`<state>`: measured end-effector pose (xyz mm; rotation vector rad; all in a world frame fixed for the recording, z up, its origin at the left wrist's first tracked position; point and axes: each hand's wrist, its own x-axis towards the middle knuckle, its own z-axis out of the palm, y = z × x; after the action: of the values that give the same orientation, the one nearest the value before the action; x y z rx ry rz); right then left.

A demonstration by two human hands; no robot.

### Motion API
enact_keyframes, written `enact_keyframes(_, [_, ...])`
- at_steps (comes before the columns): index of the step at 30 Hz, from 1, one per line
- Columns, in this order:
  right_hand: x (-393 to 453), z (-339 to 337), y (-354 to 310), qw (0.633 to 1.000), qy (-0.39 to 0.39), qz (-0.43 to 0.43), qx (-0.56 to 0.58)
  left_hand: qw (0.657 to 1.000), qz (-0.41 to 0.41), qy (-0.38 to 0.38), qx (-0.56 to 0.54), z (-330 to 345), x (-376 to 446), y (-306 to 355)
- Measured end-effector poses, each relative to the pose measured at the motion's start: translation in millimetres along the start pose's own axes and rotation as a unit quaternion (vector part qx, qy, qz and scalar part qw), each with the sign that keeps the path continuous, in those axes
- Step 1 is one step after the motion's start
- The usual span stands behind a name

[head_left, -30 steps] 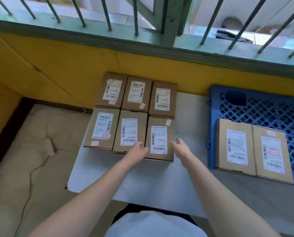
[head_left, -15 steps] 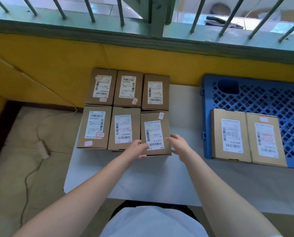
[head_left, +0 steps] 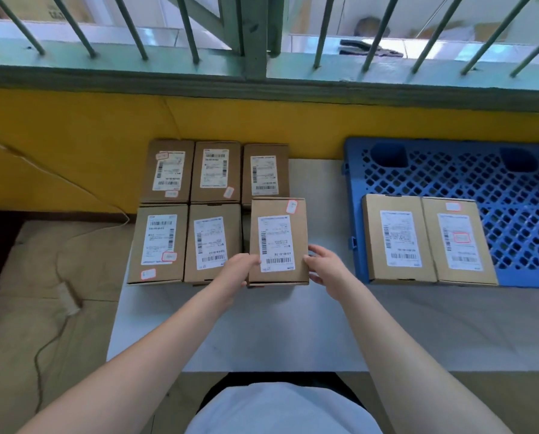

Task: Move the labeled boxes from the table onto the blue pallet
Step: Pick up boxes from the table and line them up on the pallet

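Note:
Several brown cardboard boxes with white labels stand in two rows on the white table (head_left: 293, 333). The front right box (head_left: 277, 227) is raised and shifted right of its row. My left hand (head_left: 238, 270) grips its near left corner and my right hand (head_left: 326, 270) grips its near right corner. The other boxes, such as the front middle box (head_left: 213, 242) and the rear right box (head_left: 265, 173), stay in place. The blue pallet (head_left: 468, 170) lies to the right with two labelled boxes (head_left: 398, 239) (head_left: 457, 242) on its near edge.
A yellow wall (head_left: 74, 130) runs behind the table, topped by a green sill with railing bars (head_left: 252, 36). Left of the table lies flattened cardboard (head_left: 49, 308) with a thin cable across it. The pallet's far lattice is bare.
Both hands closed on the front right box and lifted it up and slightly to the right, out of line with the front row.

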<state>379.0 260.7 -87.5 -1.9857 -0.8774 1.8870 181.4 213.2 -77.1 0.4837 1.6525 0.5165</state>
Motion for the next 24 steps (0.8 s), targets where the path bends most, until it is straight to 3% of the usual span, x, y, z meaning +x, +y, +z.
enact_keyframes(4, [-18, -35, -7, 0.997, 0.037, -0.066, 0.030, 0.991, 0.106, 0.051, 0.069, 25, -2, 24])
enact_keyframes(13, [-48, -151, -18, 0.976, 0.108, -0.168, 0.088, 0.977, 0.210, -0.032, 0.011, 126, -33, 78])
enact_keyframes(19, [-40, -256, -1, 0.963, 0.119, -0.196, 0.139, 0.968, 0.244, -0.028, 0.038, 230, -48, 103])
enact_keyframes(24, [-31, -370, 15, 0.966, 0.092, -0.194, 0.147, 0.971, 0.226, -0.032, 0.069, 346, -48, 126])
